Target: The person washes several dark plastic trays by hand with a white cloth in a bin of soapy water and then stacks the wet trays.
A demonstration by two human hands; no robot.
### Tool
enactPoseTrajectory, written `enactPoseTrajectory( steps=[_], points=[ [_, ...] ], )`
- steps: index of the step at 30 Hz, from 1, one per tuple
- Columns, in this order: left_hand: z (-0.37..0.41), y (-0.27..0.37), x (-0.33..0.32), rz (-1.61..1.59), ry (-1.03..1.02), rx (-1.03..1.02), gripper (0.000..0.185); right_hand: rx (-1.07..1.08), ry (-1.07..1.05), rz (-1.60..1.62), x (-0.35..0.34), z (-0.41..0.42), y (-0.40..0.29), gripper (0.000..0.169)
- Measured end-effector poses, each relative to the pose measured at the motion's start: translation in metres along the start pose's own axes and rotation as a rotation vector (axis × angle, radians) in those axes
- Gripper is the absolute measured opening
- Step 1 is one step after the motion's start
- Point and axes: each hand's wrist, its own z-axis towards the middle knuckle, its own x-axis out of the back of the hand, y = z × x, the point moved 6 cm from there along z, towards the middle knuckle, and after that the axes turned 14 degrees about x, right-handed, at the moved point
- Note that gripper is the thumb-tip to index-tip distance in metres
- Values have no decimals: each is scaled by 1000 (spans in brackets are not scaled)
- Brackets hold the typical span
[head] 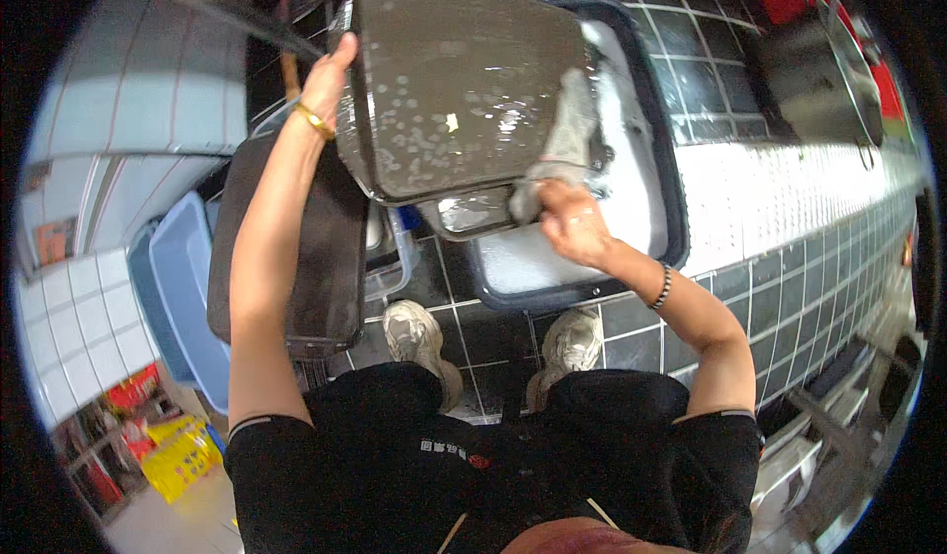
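Note:
A wet, dark plastic tub or tray (459, 73) is tilted up in front of me, dotted with suds. My left hand (331, 80) grips its left edge, thumb on top. In my right hand (577, 221) is a wet grey-white cloth (566, 132), lying along the tray's right side and near corner. A handle-like rim (473, 213) juts from the tray's near end. Below and to the right, a large dark-blue basin (669, 184) holds white foam (629, 139). The tray hides the basin's left part.
Left of my feet stands another dark tub or lid (296, 258), overlapping a clear plastic container (403, 265). Blue bins (194, 287) lean farther left. A large metal pot (821, 80) is at the far right, beyond a wet, tiled ledge (769, 191). Black tiles (488, 339) cover the floor.

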Motion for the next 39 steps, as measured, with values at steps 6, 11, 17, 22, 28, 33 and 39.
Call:
enactPoseTrajectory(
  steps=[6,11,17,22,28,33,39],
  points=[
    [-67,48,35,68,142,-74,42,-357,18,-165,19,-21,77,32],
    [-198,88,153,90,597,-345,52,-467,147,-294,59,-11,89,35],
    [-342,28,223,-280,796,-297,57,-429,191,-312,55,-7,107,41],
    [-367,-42,257,-311,895,-273,62,-454,168,-322,53,1,105,42],
    [-324,-128,269,-247,1032,-215,61,-410,94,-379,39,1,114,54],
    [-334,-110,247,607,1546,-175,59,-511,-167,-600,36,-10,113,57],
    [-329,-108,265,1557,1106,275,58,-375,-347,-927,32,-29,149,22]
  ],
)
